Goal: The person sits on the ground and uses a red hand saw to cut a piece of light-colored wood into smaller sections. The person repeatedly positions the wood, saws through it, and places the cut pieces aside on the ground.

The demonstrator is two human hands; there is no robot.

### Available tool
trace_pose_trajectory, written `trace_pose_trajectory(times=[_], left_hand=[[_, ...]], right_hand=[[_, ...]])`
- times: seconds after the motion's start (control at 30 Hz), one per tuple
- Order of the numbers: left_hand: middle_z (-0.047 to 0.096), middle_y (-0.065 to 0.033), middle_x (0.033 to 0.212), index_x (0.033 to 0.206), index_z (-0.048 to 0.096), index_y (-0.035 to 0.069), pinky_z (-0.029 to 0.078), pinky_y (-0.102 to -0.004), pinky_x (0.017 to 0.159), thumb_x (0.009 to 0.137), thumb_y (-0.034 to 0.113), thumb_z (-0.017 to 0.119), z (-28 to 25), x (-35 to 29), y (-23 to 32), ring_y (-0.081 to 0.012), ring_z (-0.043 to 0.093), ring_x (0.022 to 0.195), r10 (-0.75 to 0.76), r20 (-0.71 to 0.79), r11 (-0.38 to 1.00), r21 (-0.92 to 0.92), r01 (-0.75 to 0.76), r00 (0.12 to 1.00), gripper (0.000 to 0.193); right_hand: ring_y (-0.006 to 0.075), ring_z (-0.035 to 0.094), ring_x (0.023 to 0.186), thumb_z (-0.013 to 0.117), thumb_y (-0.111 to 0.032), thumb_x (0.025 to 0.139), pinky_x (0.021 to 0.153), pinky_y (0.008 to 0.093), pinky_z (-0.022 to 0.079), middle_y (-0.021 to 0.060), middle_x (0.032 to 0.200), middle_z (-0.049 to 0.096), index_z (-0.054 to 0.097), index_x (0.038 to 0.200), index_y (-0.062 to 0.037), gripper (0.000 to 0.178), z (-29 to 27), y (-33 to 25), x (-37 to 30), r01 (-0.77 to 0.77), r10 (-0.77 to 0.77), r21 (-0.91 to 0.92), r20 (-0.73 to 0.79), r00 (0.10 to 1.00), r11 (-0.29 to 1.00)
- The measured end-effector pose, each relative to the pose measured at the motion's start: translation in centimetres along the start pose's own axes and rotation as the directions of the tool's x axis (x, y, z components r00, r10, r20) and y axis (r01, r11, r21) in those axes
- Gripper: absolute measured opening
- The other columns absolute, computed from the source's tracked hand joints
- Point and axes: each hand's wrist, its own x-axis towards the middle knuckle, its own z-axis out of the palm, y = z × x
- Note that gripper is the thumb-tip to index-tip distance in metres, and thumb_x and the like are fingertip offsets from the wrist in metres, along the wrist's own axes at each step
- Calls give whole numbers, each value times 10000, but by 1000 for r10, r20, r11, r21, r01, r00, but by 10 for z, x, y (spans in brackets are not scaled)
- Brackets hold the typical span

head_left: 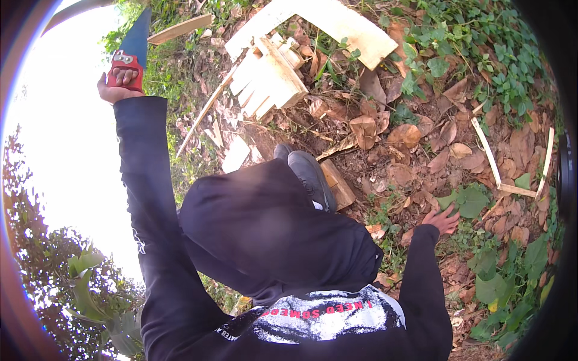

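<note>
My left hand (122, 84) is raised at the upper left, its fingers wrapped through the red handle of a hand saw (135, 37). The saw's dark blue blade points up and away from me. Down on the right, my right hand (444, 221) is spread on the leafy ground beside a broad green leaf (471, 201), with nothing visible in it. Ahead of my bent legs lies a stack of cut pale wood pieces (265, 81), nearer to the middle than either hand.
A long pale board (343, 27) lies behind the stack. Next to my dark shoe (310, 177) is a wood block (338, 185). Thin wood strips (487, 153) form an open three-sided shape at the right. Dry leaves (403, 137) and green plants (509, 45) cover the ground.
</note>
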Motion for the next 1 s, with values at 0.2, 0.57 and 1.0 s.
trace_pose_trajectory(times=[0.2, 0.57, 1.0], left_hand=[[353, 47, 543, 765, 475, 90, 367, -310, 551, 900, 390, 458, -24, 25, -12, -130, 377, 470, -41, 25, 999, 7, 41, 999, 329], [358, 41, 549, 823, 520, 19, 362, -304, 617, 907, 333, 471, -220, 40, -50, -131, 397, 508, -105, 226, 980, -142, 140, 968, 328], [561, -138, 591, 913, 660, 13, 462, -390, 533, 878, 335, 630, -430, -84, -250, -270, 601, 523, 98, 185, 398, 893, -209, 978, 325]], right_hand=[[410, 323, 1317, 613, -304, 909, 1036, 578, 268, 177, 1491, 277, 386, 1475, -193, 620, 2, -2, -1, -3, -1, -53, -81, 997, 999], [313, 398, 1319, 583, -378, 934, 1025, 520, 372, 116, 1535, 320, 361, 1518, -250, 637, 32, 1, -4, -43, -3, -323, -140, 990, 945], [303, 669, 961, 631, -219, 927, 872, 405, 526, 172, 1065, 680, 635, 1129, -23, 281, -170, -235, 171, 540, -528, 94, -125, 840, 837]])
